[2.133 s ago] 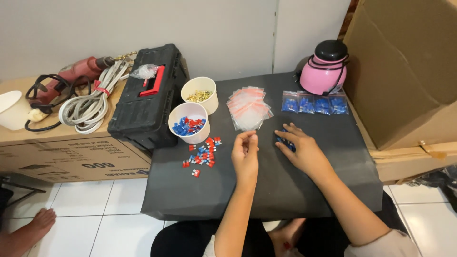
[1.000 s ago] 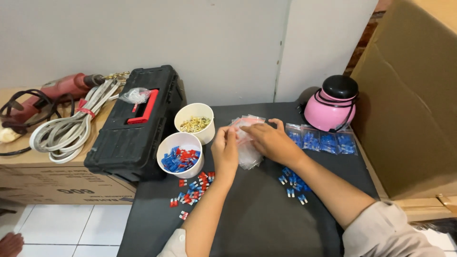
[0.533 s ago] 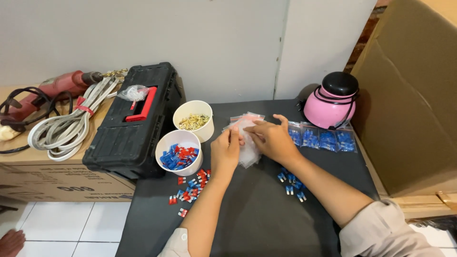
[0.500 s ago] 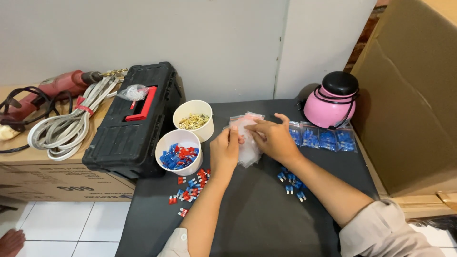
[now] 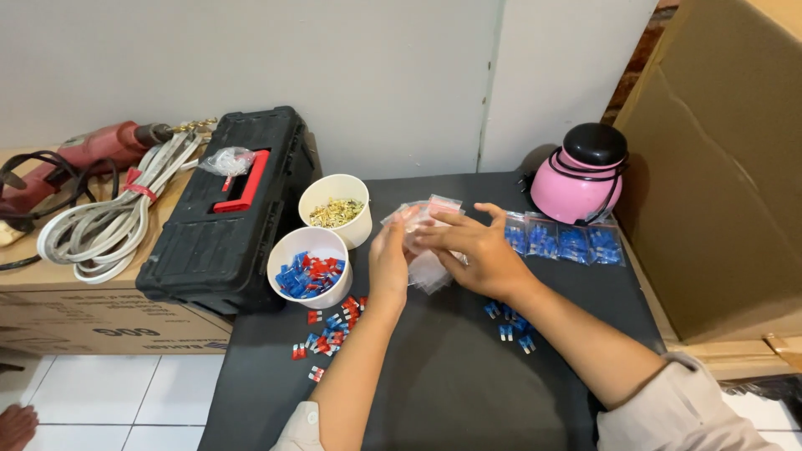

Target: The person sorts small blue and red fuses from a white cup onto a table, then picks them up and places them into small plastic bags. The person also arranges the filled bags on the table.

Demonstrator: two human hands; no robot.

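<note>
Both my hands meet over a stack of small clear zip bags (image 5: 428, 269) at the back middle of the black table (image 5: 468, 376). My left hand (image 5: 389, 260) and my right hand (image 5: 472, 249) pinch one clear bag (image 5: 422, 219) from the top of the stack. Loose blue pieces (image 5: 511, 321) lie just under my right wrist. Red and blue pieces (image 5: 330, 330) are scattered left of my left forearm.
Two white cups stand at the left, one with red and blue pieces (image 5: 309, 266), one with brass bits (image 5: 336, 207). A black toolbox (image 5: 230, 221), a red drill (image 5: 79, 154), a coiled cable (image 5: 109, 225), a pink pot (image 5: 581, 177), filled blue bags (image 5: 561, 242) and a cardboard box (image 5: 718, 159) surround the table.
Both hands moved from the table's middle up to the bag stack and took hold of a bag; over the last second they barely shifted.
</note>
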